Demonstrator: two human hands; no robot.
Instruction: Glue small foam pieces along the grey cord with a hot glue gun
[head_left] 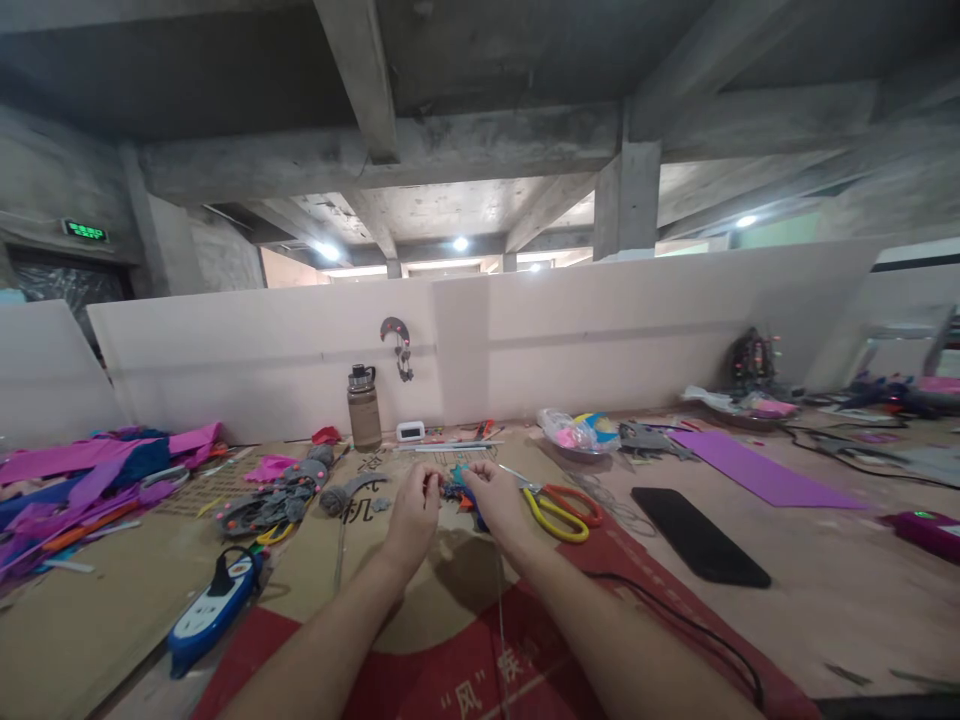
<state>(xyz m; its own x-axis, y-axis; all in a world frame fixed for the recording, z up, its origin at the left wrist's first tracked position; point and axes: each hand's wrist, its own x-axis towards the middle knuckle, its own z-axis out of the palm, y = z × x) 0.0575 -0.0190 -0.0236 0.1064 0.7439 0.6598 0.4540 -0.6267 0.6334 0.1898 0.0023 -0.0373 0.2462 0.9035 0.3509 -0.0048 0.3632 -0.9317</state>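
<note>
My left hand (415,512) is closed in a pinch over the cardboard; a small dark reddish bit shows at its fingertips, too small to name. Beside it, my right hand (496,500) is closed on a small blue, teal and orange craft piece (456,490), partly hidden by the fingers. A thin pale string (502,590) hangs below the right hand. Just right of that hand lie scissors (559,512) with yellow and orange handles. To the left of my left hand rests a grey crescent-shaped piece (346,495).
Left are a blue-and-white power strip (214,605), grey craft pieces (281,490) and purple scraps (90,470). A bottle (364,415) stands by the white partition (540,320). Right are a black phone (699,535), a purple sheet (765,470) and a black cable (675,620).
</note>
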